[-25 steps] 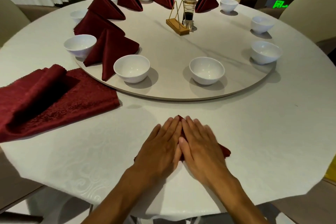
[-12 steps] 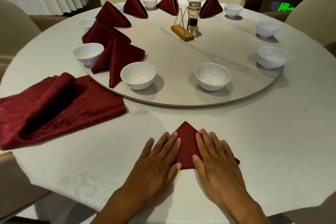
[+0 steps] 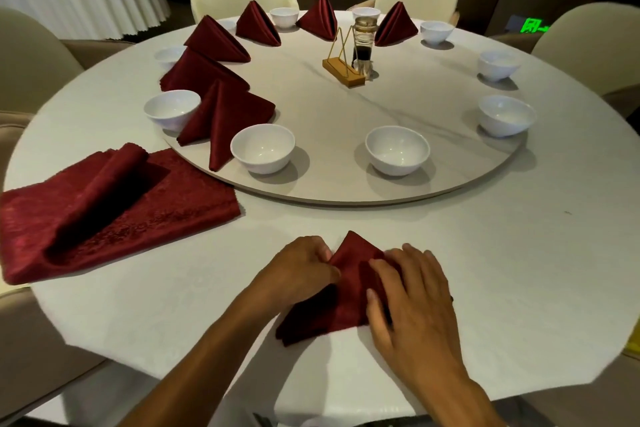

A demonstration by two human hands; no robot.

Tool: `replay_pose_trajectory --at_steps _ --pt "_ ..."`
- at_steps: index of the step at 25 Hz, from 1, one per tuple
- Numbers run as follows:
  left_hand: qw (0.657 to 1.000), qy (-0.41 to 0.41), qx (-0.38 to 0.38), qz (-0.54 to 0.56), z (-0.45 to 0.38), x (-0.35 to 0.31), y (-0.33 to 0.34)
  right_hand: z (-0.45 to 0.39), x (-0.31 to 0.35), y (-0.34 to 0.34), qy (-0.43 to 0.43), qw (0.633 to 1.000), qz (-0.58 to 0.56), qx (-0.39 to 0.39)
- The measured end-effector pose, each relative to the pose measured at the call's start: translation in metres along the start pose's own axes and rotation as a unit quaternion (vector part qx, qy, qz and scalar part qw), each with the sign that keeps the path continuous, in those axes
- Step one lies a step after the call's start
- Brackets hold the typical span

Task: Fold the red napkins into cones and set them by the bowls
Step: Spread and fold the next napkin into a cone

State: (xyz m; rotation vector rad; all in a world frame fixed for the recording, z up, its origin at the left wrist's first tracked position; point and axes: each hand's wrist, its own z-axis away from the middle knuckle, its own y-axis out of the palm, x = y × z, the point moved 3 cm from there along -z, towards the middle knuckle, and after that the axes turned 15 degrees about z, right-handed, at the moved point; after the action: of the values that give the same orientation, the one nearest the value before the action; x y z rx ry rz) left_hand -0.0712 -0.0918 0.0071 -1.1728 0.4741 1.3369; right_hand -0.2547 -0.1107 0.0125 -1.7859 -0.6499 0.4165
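A red napkin (image 3: 349,284) folded to a triangle lies on the white tablecloth near the front edge, its tip pointing away from me. My left hand (image 3: 301,270) pinches its left edge with curled fingers. My right hand (image 3: 412,305) grips its right side, thumb on top of the cloth. Several folded red cones (image 3: 225,114) stand beside white bowls (image 3: 171,109) along the left and far side of the round turntable (image 3: 398,194). Two bowls at the front, one on the left (image 3: 262,148) and one on the right (image 3: 397,150), have no cone beside them.
A stack of flat red napkins (image 3: 104,208) lies at the left of the table. A wooden stand with a gold frame (image 3: 343,69) and a glass bottle (image 3: 363,45) sit mid-turntable. More bowls (image 3: 505,114) line the right side. Cream chairs (image 3: 588,45) surround the table.
Both hands lay flat on the napkin, then slid apart to uncover it. Now their fingers have curled and taken hold of its left and right sides.
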Motion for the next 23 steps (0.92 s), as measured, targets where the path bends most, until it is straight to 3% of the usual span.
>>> replay_pose_trajectory --at_steps 2,5,7,10,11,12,15,16,18,19,21,23 --pt "0.999 0.020 0.012 0.049 0.010 -0.006 0.001 0.001 0.007 -0.012 0.024 0.998 -0.041 -0.039" --pt "0.989 0.102 -0.009 0.103 0.037 -0.021 0.001 0.001 0.012 -0.019 0.084 0.969 -0.225 0.051" --pt "0.972 0.207 -0.029 0.111 0.061 -0.037 0.004 -0.002 0.015 -0.027 0.134 0.876 -0.449 0.114" --pt "0.941 0.313 0.028 0.128 0.094 -0.054 0.019 -0.013 0.011 -0.038 0.160 0.720 -0.666 0.115" --pt "0.932 0.331 0.039 0.141 0.100 -0.056 0.022 -0.019 0.008 -0.041 0.151 0.706 -0.682 0.119" --pt "0.924 0.358 0.007 0.136 0.102 -0.055 0.018 -0.024 0.004 -0.044 0.127 0.718 -0.671 0.132" --pt "0.889 0.423 -0.171 -0.043 0.089 -0.042 -0.013 -0.038 -0.011 -0.046 0.063 0.756 -0.624 0.189" --pt "0.907 0.389 -0.147 -0.056 0.079 -0.035 -0.023 -0.042 -0.017 -0.045 0.052 0.753 -0.621 0.213" --pt "0.964 0.259 0.024 0.062 0.061 -0.019 -0.035 -0.050 -0.029 -0.043 0.017 0.724 -0.629 0.282" --pt "0.959 0.210 0.124 0.142 0.057 -0.013 -0.034 -0.052 -0.034 -0.042 0.000 0.696 -0.641 0.322" --pt "0.926 0.180 0.234 0.234 0.054 -0.006 -0.029 -0.058 -0.040 -0.038 -0.011 0.654 -0.655 0.378" --pt "0.926 0.148 0.220 0.270 0.047 -0.002 -0.023 -0.066 -0.049 -0.028 0.010 0.681 -0.618 0.392"
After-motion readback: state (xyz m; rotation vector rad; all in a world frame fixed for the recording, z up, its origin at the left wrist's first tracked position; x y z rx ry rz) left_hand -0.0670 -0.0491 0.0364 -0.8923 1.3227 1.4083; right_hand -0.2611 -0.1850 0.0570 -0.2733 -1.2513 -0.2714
